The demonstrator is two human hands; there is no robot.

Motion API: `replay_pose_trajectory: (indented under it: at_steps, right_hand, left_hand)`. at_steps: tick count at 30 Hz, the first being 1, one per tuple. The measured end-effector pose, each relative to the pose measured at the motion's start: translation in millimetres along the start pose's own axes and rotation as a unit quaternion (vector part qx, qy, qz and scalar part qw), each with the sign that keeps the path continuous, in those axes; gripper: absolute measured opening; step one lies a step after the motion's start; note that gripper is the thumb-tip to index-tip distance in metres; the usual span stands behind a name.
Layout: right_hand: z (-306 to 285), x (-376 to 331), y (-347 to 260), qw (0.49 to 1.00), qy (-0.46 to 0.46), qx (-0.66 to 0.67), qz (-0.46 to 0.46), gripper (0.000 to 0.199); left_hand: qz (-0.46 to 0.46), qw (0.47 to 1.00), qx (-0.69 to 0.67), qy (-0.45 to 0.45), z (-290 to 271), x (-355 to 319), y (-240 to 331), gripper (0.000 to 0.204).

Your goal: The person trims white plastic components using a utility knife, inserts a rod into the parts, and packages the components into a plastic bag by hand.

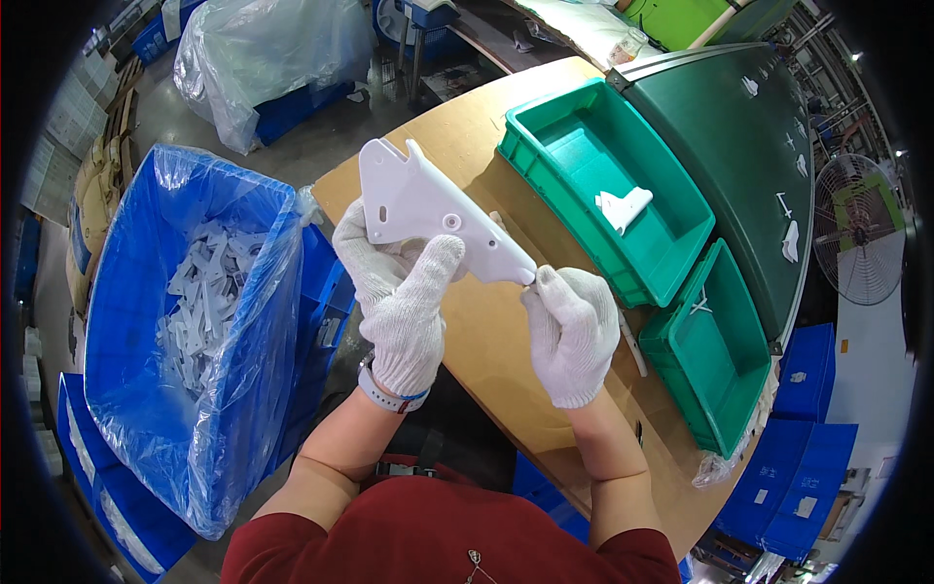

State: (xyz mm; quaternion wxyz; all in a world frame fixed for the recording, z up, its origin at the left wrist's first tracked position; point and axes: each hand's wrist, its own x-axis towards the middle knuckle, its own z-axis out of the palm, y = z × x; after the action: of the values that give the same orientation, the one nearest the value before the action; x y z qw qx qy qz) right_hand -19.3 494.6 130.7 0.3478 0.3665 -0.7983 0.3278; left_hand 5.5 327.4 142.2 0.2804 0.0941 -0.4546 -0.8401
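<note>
Over the cardboard-topped table I hold a white plastic part [443, 209], flat and tapering, with a forked wide end and a few small holes. My left hand [404, 292], in a white knit glove, grips its wide end with the thumb on top. My right hand [572, 331], gloved likewise, pinches the narrow tip between thumb and fingers. Whether the right fingertips hold anything besides the tip cannot be made out. A similar white piece [624, 207] lies in the larger green tray [545, 112] beyond my right hand.
At left stands a blue bin [136, 341] lined with clear plastic, holding several white parts [206, 292]. A smaller green tray [715, 355] sits at right, near a dark green conveyor belt [710, 127] carrying scattered white pieces. A fan [858, 229] stands beyond the belt.
</note>
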Motion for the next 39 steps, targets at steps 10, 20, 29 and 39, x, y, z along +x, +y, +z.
replay_pose_trajectory:
  at_steps: [10, 20, 29, 39]
  right_hand:
    - [1, -5, 7, 0.996, 0.003, -0.071, -0.049, 0.050]
    - [4, -6, 6, 0.997, 0.010, -0.059, -0.048, 0.047]
    - [-1, 9, 12, 0.997, -0.056, -0.051, 0.012, 0.040]
    - [-64, 21, 49, 0.966, -0.031, -0.176, 0.185, 0.035]
  left_hand:
    - [0.002, 1.000, -0.004, 0.003, 2, -1, -3, 0.072]
    - [-0.001, 1.000, -0.010, 0.002, -1, -1, -1, 0.070]
    - [0.014, 0.998, 0.001, 0.057, -19, 34, -13, 0.055]
    - [-0.108, 0.946, 0.249, -0.180, -54, 49, -44, 0.075]
